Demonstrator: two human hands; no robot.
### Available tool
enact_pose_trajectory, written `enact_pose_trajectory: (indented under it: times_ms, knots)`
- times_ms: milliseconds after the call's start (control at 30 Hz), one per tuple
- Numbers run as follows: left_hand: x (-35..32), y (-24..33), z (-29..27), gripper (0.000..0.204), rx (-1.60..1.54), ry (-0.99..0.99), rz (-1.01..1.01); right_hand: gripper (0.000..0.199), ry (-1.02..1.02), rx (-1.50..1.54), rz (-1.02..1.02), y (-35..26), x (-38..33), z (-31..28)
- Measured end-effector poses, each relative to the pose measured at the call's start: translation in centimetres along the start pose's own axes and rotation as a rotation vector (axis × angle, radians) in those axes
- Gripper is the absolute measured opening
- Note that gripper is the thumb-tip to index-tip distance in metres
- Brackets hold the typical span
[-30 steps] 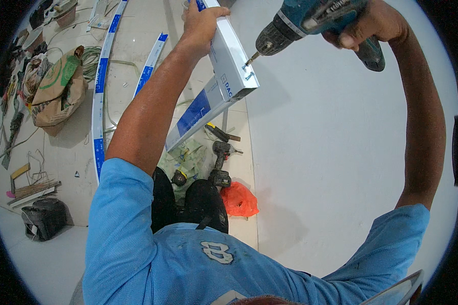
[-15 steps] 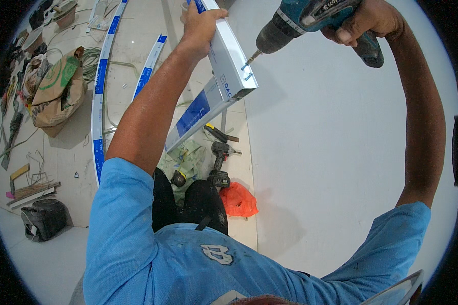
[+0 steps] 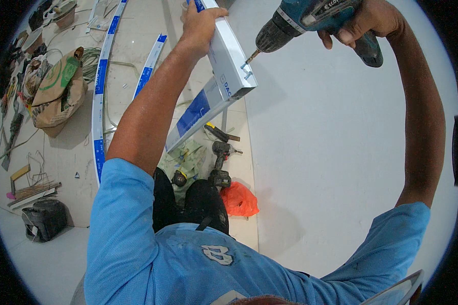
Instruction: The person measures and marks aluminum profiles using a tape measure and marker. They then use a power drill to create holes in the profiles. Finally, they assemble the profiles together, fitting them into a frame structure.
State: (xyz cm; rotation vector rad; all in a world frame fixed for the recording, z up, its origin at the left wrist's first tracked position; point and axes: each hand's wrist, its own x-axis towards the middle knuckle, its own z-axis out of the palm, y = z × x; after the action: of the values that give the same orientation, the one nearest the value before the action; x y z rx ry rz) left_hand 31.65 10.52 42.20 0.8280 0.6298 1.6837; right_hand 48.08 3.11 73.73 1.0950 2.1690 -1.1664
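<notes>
My right hand is closed round the grip of a teal and black cordless drill, one finger dangling below its body. The drill's bit points down-left and meets a small screw at the end of a white metal profile. Close beside it, a second screw sticks out of the same face. Higher up, my left hand grips this profile with the thumb across its edge. A second profile with blue film meets its end from below at an angle.
A white wall stands on the right. Below lie another power driver, a red plastic bag and a yellow-black tool. Long blue-filmed strips, a brown sack, a hacksaw and a black bag are on the left floor.
One finger of my right hand has loosened and now hangs down, apart from the drill. Drill, bit and profile have hardly shifted.
</notes>
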Motion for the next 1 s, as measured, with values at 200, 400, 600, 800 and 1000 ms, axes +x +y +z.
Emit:
enact_pose_trajectory:
  times_ms: [200,400,600,800,1000]
  knots:
    - [-0.1,0.1,0.0,0.065,-0.02,0.027,-0.036,0.016,-0.112,0.11,-0.038,1.0,0.7,-0.6]
    - [-0.2,0.3,0.3,0.065,-0.015,0.032,0.015,0.014,-0.077,0.052,0.009,0.2,0.1,-0.5]
    - [-0.3,0.7,-0.2,0.064,0.018,0.017,0.009,0.016,-0.117,0.054,-0.042,0.3,0.6,-0.7]
    - [-0.9,0.8,-0.8,0.083,0.169,-0.02,-0.052,0.016,-0.053,0.023,0.007,-0.5,0.4,-0.2]
    - [-0.7,0.9,-0.5,0.073,0.097,-0.047,-0.031,0.048,0.409,-0.306,0.102,0.5,-4.8,1.5]
